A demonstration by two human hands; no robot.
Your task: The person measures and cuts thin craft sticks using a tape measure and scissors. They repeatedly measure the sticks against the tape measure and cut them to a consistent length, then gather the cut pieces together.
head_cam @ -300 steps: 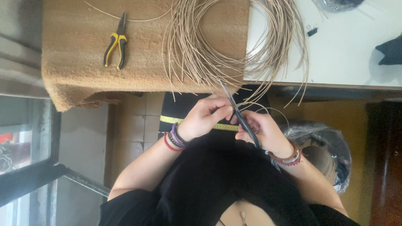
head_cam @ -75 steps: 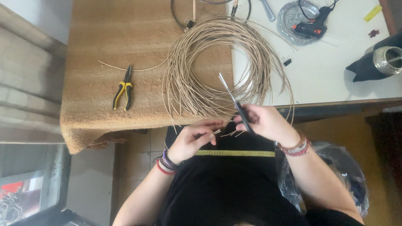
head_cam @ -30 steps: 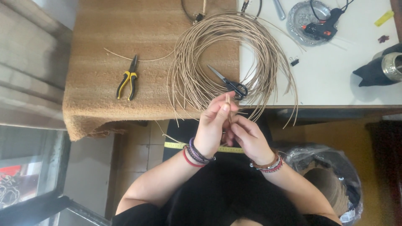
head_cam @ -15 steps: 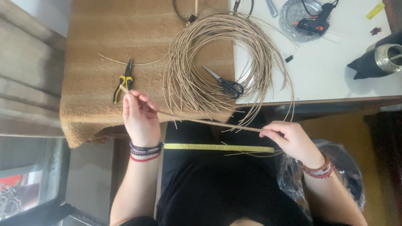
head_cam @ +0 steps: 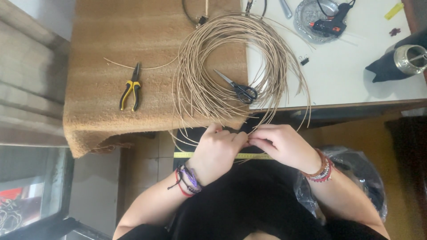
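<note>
Our left hand [head_cam: 218,149] and right hand [head_cam: 278,143] meet over the lap, fingertips pinched on a thin reed strand [head_cam: 247,138] above the yellow tape measure [head_cam: 187,155], while the reed coil [head_cam: 231,66] lies mostly uncut, scissors [head_cam: 238,87] set inside it, pliers [head_cam: 130,89] untouched.

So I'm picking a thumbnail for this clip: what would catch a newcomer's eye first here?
The big coil of tan reed dominates, lying across the brown mat and the white table, with black-handled scissors inside it. Below the table edge, the left hand and right hand meet fingertip to fingertip over a yellow measuring tape on the lap. Yellow-handled pliers stand out on the mat, left of the coil.
</note>
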